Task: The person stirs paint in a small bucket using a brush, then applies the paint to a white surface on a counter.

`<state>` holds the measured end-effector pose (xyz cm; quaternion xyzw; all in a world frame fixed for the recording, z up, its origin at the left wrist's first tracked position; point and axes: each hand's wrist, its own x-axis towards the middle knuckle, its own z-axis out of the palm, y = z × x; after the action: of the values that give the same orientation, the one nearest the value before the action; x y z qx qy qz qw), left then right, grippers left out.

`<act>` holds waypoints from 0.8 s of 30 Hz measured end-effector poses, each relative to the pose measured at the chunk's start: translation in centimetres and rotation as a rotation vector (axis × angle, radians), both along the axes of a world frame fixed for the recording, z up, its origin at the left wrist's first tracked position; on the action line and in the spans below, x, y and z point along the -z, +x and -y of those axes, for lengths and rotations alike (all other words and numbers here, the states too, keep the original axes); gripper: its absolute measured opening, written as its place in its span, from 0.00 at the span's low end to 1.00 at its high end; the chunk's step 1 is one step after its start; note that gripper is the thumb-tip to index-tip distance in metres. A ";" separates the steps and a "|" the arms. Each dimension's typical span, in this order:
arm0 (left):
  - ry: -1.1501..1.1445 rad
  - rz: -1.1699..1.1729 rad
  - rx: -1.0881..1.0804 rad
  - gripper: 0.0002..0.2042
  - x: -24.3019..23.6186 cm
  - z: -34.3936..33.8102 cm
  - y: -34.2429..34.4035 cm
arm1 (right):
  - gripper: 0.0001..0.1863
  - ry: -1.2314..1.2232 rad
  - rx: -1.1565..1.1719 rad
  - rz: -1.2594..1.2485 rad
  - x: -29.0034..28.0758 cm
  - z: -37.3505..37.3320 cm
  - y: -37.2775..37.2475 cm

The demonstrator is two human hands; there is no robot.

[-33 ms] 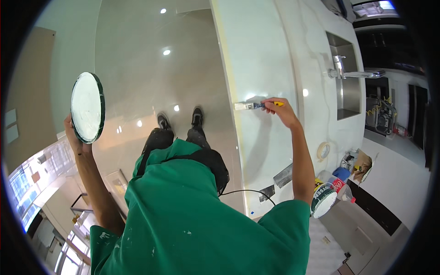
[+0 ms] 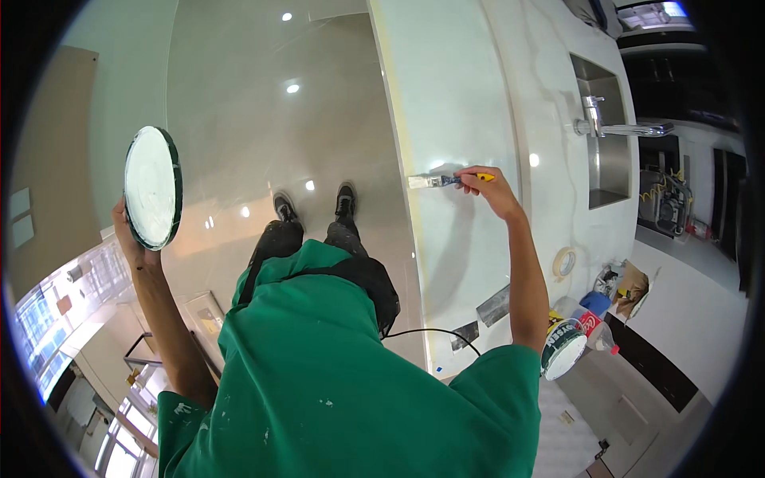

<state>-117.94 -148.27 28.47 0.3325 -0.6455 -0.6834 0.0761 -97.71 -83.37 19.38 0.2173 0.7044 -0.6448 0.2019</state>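
My left hand (image 2: 134, 239) is closed on the edge of a round lid (image 2: 150, 188), held out to the left above floor height. White paint coats the lid's face, and its rim is dark green. On the right, my right hand (image 2: 488, 188) pinches the handle of a flat paintbrush (image 2: 434, 181) with a yellow end. The brush's whitish bristles point left, toward a pale yellow strip (image 2: 409, 155) along the edge of a white surface (image 2: 466, 103). Bristles overlap this edge in view; whether they touch it I cannot tell.
A sink (image 2: 610, 167) with a chrome tap (image 2: 594, 119) lies to the right. Nearer are a tape roll (image 2: 564, 261), dark rectangular sheets (image 2: 494, 304), a paint bucket (image 2: 564, 354) and a clear plastic bottle (image 2: 594, 327). A thin black cable (image 2: 430, 331) runs from my waist to the surface.
The paintbrush in my right hand has shifted very slightly forward along the edge. My left hand and the lid stay nearly still.
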 end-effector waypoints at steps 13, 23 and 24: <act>0.071 0.057 0.065 0.22 -1.3 -1.5 -1.2 | 0.11 0.050 -0.077 0.129 0.2 -0.1 -1.7; 0.074 0.065 0.114 0.23 -1.0 -1.9 -1.8 | 0.12 0.098 -0.010 0.091 1.1 0.6 -2.1; 0.043 0.077 0.119 0.23 -0.9 -1.8 -1.9 | 0.12 0.105 -0.068 0.129 0.9 0.4 -1.6</act>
<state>-119.82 -146.51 29.37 0.3210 -0.6516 -0.6873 0.0031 -99.30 -83.80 18.51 0.2446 0.7300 -0.5843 0.2567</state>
